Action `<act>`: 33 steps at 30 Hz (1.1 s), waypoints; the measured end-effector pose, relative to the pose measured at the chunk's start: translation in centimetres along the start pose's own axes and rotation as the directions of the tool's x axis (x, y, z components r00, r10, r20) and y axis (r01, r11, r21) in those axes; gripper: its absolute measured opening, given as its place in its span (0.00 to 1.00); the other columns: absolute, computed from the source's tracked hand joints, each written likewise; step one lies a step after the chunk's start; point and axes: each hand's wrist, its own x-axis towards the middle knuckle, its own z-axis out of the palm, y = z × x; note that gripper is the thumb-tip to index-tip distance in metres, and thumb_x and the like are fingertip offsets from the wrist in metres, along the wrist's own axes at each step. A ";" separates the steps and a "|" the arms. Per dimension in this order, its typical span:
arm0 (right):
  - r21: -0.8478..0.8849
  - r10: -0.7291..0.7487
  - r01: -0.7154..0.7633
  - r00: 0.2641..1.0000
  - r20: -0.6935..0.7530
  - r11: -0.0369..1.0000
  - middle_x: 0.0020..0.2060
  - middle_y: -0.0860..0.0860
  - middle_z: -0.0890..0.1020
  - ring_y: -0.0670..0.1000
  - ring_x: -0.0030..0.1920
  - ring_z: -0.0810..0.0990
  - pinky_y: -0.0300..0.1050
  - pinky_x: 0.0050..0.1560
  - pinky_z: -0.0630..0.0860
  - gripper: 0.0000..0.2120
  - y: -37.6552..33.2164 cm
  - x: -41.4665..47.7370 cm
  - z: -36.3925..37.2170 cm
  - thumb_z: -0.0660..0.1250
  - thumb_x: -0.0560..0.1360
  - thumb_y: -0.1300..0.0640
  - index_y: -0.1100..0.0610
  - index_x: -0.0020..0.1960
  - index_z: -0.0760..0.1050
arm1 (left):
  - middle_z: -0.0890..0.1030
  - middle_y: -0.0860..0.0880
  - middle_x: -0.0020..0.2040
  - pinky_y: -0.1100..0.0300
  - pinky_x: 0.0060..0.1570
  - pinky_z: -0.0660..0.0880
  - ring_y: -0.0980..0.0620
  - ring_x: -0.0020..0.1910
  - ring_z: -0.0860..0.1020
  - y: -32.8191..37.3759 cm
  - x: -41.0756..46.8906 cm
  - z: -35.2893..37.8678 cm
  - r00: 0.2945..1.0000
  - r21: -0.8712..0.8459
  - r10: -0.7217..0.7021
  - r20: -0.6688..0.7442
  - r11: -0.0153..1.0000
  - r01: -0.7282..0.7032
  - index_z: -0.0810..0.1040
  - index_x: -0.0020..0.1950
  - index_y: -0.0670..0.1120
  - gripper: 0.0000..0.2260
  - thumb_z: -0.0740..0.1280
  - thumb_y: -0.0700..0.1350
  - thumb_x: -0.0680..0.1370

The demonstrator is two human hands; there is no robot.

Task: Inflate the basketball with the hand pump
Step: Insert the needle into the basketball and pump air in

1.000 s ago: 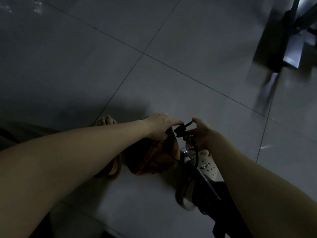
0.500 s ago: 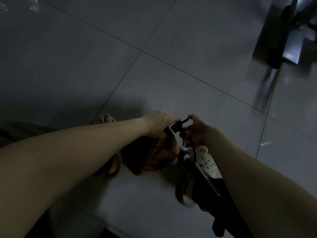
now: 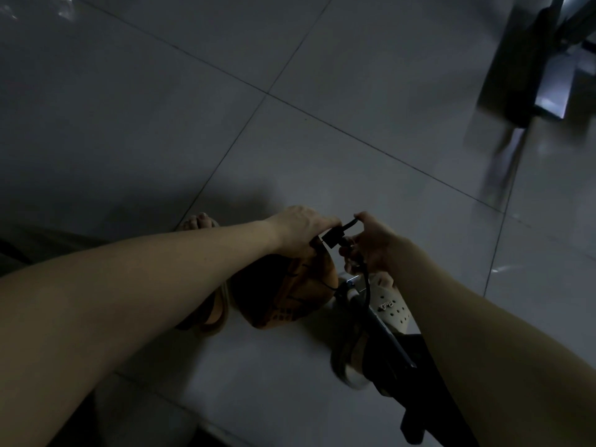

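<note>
Well, both hands meet low over the floor. The left hand (image 3: 301,225) is cupped over the top of the basketball (image 3: 290,298), fingers curled down and gripping its slack skin. The right hand (image 3: 374,245) is wrapped round the thin black hose (image 3: 366,279), holding it just behind a blocky black nozzle head (image 3: 333,238) that sits between the two hands at the ball's top. Whether the needle is in the valve I cannot tell. The ball is orange with black seams, badly caved in and creased, and rests on the floor between a brown sandal (image 3: 214,312) and a pale perforated clog (image 3: 392,306). The hand pump (image 3: 387,340), a dark tube with a silvery end cap beside the ball, runs back over the clog. Glossy grey tiles (image 3: 322,156) with thin grout lines spread open ahead, and a dark furniture leg (image 3: 522,91) stands well off at the far right
</note>
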 end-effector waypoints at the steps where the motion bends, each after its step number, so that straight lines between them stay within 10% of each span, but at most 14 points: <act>1: -0.002 -0.001 0.001 1.000 0.000 1.000 0.33 0.56 0.74 0.48 0.28 0.64 0.44 0.37 0.65 0.28 0.0 0.0 0.0 0.51 0.78 0.34 0.59 0.45 0.69 | 0.80 0.48 0.54 0.49 0.53 0.77 0.47 0.53 0.78 0.0 0.0 0.0 1.000 0.001 -0.001 0.002 1.000 0.001 0.66 0.73 0.54 0.27 0.70 0.52 0.76; 33: 0.132 -0.102 0.093 0.992 0.069 0.987 0.35 0.57 0.74 0.50 0.34 0.64 0.46 0.40 0.63 0.16 -0.2 -0.5 0.6 0.50 0.79 0.57 0.62 0.45 0.73 | 0.76 0.52 0.46 0.56 0.45 0.71 0.50 0.46 0.76 -1.0 0.0 0.2 0.998 -0.093 -0.056 -0.008 0.994 0.055 0.64 0.74 0.55 0.30 0.71 0.53 0.75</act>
